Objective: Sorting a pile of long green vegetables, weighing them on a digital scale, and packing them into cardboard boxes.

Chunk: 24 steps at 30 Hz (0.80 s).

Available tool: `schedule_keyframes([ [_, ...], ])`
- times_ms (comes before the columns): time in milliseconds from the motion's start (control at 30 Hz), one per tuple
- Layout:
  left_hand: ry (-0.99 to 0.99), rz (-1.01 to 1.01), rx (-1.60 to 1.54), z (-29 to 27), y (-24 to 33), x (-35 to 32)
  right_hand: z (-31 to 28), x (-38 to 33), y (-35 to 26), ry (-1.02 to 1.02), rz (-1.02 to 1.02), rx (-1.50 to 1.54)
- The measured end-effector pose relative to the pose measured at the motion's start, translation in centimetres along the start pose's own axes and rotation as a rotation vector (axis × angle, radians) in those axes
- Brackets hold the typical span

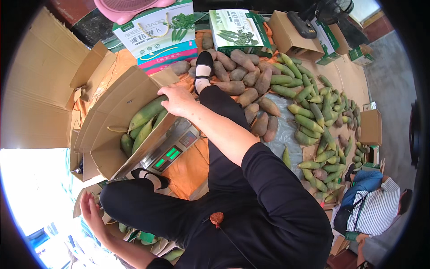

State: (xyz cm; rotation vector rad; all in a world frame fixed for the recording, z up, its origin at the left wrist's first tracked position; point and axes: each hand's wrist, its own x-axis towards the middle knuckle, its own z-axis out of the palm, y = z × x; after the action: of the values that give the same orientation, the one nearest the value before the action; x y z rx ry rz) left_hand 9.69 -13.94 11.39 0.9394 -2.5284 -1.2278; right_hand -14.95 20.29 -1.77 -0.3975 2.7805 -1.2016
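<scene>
An open cardboard box [96,123] rests on a digital scale [168,154] with a lit green display. Several long green radishes [143,114] lie inside it. At the box's far corner is my right hand [177,99], its fingers closed at the upper end of the topmost radish. Part of that grip is hidden by the hand itself. My left hand [92,213] is raised beside my left knee at the lower left, with nothing in it and its fingers apart. Below that forearm, more green radishes [172,254] show among papers.
Reddish-brown roots [239,87] are heaped ahead of my foot, and a large spread of green radishes [309,123] covers the right. Printed cartons [237,33], a pink plastic basket [127,6] and a brown box [293,38] line the back. Another person [376,204] crouches at lower right.
</scene>
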Motion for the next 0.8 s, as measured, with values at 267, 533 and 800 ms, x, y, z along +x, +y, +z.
schedule_keyframes([
  [267, -0.288, 0.067, 0.267, 7.1, 2.8, 6.7, -2.7, -0.8, -0.5, 0.113, 0.039, 0.130],
  [533, -0.130, 0.103, 0.513, 11.2, -4.2, 8.7, -7.0, -0.9, -0.1, 0.178, -0.061, 0.701],
  [800, -0.090, 0.121, 0.579, 11.7, -4.7, 9.5, -12.8, -6.8, 7.0, 0.169, 0.061, 0.557],
])
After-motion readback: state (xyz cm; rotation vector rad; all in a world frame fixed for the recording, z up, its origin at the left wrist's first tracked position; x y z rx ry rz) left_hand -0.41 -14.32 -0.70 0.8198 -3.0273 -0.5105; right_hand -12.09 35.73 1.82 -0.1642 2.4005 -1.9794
